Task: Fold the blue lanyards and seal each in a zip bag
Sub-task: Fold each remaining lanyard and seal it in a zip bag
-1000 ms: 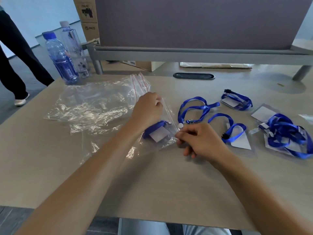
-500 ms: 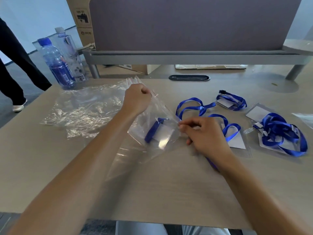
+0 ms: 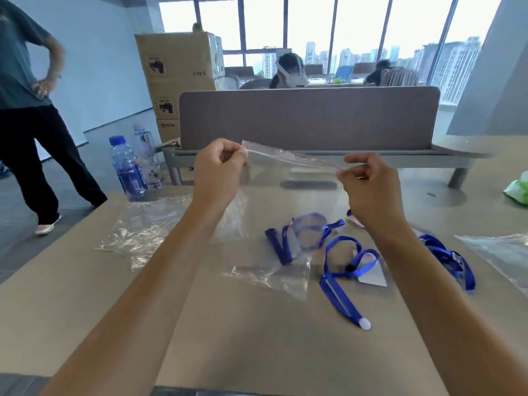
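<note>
We judge the main risk to be at the zip strip: if we press along it while the film is slack or the two lips sit misaligned, the seal could close only in part, and the folded lanyard (image 3: 288, 241) hanging low inside the zip bag (image 3: 285, 195) could unfold as the bag swings. Our left hand (image 3: 218, 174) pinches one top corner of the bag, fingers curled tight on it; our right hand (image 3: 368, 184) pinches the opposite corner, so the strip is stretched between them above the table (image 3: 85, 310). A loose lanyard (image 3: 345, 270) lies on the table just below the bag, still unpacked.
</note>
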`<state>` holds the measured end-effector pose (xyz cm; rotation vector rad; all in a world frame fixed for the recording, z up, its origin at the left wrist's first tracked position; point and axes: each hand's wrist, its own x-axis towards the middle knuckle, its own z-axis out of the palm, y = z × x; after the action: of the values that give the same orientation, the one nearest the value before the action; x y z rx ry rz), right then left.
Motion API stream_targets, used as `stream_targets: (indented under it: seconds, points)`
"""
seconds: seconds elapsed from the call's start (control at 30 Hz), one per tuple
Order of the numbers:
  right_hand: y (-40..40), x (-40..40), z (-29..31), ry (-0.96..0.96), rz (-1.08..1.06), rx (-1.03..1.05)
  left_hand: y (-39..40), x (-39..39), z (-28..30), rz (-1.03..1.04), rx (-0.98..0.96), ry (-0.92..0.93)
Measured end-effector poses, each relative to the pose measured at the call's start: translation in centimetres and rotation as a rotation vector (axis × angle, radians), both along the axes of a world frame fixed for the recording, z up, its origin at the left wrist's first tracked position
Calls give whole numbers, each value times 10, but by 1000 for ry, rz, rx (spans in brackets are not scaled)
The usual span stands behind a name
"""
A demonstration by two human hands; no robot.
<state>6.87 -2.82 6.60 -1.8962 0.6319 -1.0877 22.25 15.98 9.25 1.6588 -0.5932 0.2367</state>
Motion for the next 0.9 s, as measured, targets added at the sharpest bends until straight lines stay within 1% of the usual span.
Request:
stream_targets:
  seconds: [0.1, 0.2, 0.3, 0.43, 0.53, 0.67, 0.77, 0.9]
  points:
    - [-9, -11, 22, -54, -30, -48, -2, -16, 19, -38, -49, -42]
    - [-16, -23, 42, -98, -69, -53, -7, -30, 39, -92, -110, -74]
    - [-14, -32, 59, -102, -77, -141, -17, -43, 49, -142, -101, -132]
    - [-2, -37, 75, 14, 117, -263, -34, -61, 41, -234, -29, -201]
    - [2, -34, 75, 96, 280, -296, -39, -67, 29, -257, -21, -233]
    - [0, -29, 70, 94, 334, -345, -37, -68, 19, -232, -10, -280]
    - [2, -26, 69, 87, 388, -335, -34, -68, 16, -208, -1, -310]
    - [4, -20, 68, 91, 412, -360, -33, -67, 13, -211, -19, -305]
